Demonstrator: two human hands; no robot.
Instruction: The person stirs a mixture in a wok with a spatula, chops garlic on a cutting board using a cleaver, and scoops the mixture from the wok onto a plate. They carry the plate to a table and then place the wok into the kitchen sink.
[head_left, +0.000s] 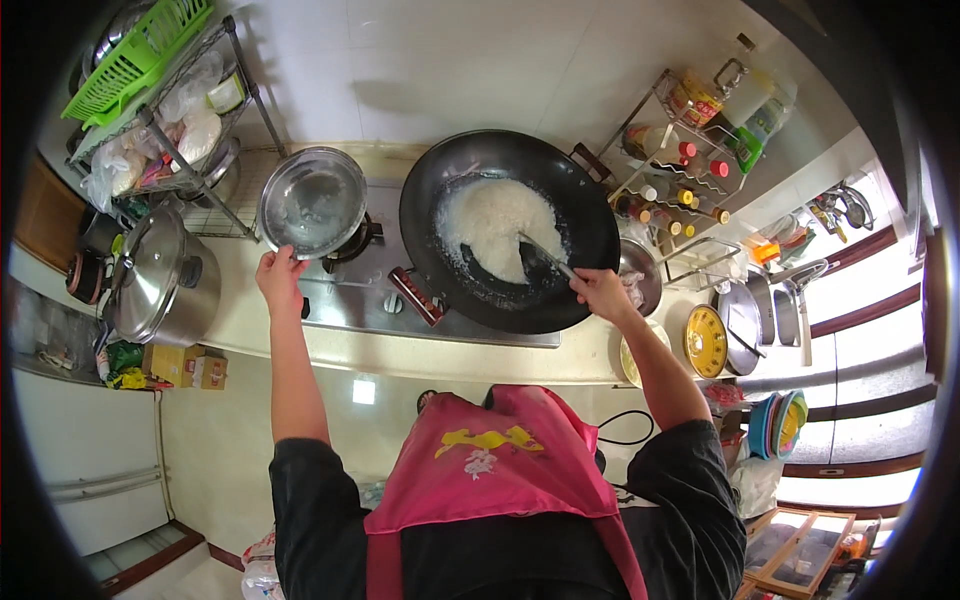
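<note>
My left hand (281, 276) grips the rim of a shiny metal bowl (313, 199), which is tilted so that its inside shows a whitish wet residue. The bowl hangs above the left side of the gas stove (345, 300). My right hand (602, 294) is closed around the handle of a spatula (546, 255). Its dark blade dips into a white, pasty mass (499, 217) in the large black wok (450, 292). Below the blade, part of the wok's dark bottom shows through. A brown side handle (417, 297) points from the wok towards me.
To the left stand a lidded steel pot (161, 281) and a wire shelf (199, 180) with bags. Seasoning bottles fill a rack (660, 120) at the right. Near the wok's right side are a metal bowl (649, 262) and, farther right, a yellow patterned bowl (705, 341).
</note>
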